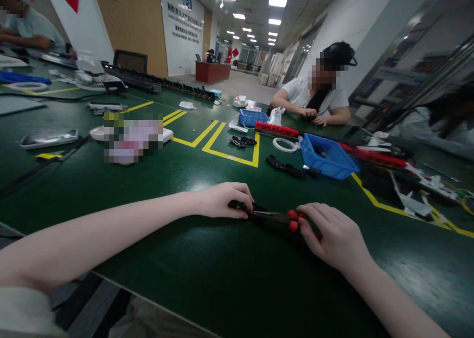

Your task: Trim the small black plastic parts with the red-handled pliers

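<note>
I see a red-handled tool (276, 216) lying across the gap between my two hands, just above or on the dark green table (177, 278); which one, I cannot tell. Its handle ends are bright red, and its front part is slim, dark metal with a dull shine, tapering toward the left-hand grip. I cannot say surely if it is scissors or pliers. At its tip there is a small black piece (239, 205), glossy and partly covered by the fingers, so its full shape is not clear to me. My left hand (222, 199) comes in from the left with the forearm stretched low, the back of the hand upward, and its thumb and fingers pinch this black piece. My right hand (333, 232) comes from the lower right, wrist bent inward, and its fingers are curled about the red handles, holding them. Beyond the grip, a short way forward, lie more black parts (291, 167), and just behind them, to the right, stands a blue bin (328, 165).
</note>
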{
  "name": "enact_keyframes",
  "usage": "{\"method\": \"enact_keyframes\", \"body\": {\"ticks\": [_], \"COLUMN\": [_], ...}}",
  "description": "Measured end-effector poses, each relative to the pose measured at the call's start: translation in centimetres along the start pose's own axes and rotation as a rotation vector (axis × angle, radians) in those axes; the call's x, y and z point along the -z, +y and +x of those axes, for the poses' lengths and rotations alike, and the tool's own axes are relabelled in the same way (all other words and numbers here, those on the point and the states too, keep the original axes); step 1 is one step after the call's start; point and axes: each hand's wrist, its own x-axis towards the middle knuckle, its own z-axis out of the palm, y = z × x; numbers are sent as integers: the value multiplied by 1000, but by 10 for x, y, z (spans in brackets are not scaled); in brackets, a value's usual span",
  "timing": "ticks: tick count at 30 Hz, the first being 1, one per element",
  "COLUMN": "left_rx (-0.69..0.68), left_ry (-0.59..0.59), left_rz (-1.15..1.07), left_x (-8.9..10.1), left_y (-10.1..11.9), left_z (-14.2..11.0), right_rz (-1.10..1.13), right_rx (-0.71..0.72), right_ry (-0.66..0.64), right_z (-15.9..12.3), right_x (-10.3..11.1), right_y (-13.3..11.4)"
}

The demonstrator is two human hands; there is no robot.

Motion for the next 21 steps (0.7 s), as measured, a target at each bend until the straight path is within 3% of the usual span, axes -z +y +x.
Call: {"method": "enact_keyframes", "body": {"ticks": [11,21], "left_rx": [24,39], "left_ry": [-2,-9], "left_rz": [-23,-50], "left_x": [0,0], "left_y": [1,3], "left_z": [0,0], "right_rz": [14,33], "right_rx": [-53,-31], "right_ry": [-13,78], "right_z": [1,-5], "right_x": [-1,0], "right_y": [-6,4]}}
